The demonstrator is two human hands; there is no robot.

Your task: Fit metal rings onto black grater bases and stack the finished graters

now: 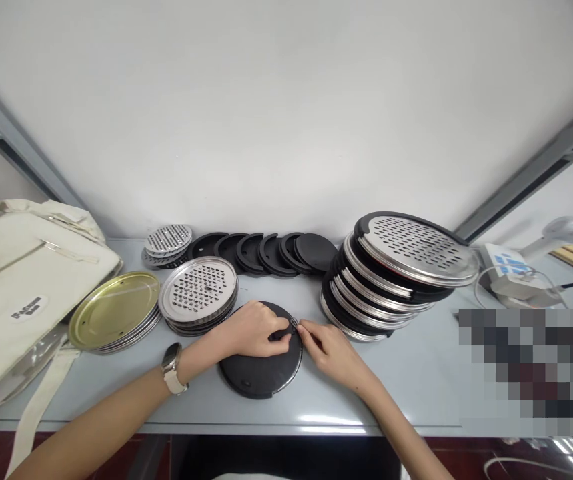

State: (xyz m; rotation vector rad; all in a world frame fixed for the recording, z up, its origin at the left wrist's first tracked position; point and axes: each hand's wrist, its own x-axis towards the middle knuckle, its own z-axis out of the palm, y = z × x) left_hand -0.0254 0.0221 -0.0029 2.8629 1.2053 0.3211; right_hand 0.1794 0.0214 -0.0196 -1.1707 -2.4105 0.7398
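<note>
A black round disc (261, 373) lies on the grey table near its front edge, with a thin shiny rim along its right side. My left hand (259, 329) rests over the disc's upper part, fingers curled; what they pinch is too small to tell. At the disc's upper right edge is my right hand (325, 347), its thumb and forefinger pinched at the rim. The fingertips of both hands nearly meet there. Behind my left hand stands a stack of perforated metal discs (199, 290). To the right rises a tall stack of black and silver discs (411, 250).
Gold-coloured lids (119, 310) are stacked at the left beside a cream bag (31, 287). Black discs (251, 253) lean in a row along the wall, near small grater discs (169, 240). A white box (513, 273) with cables stands at the right.
</note>
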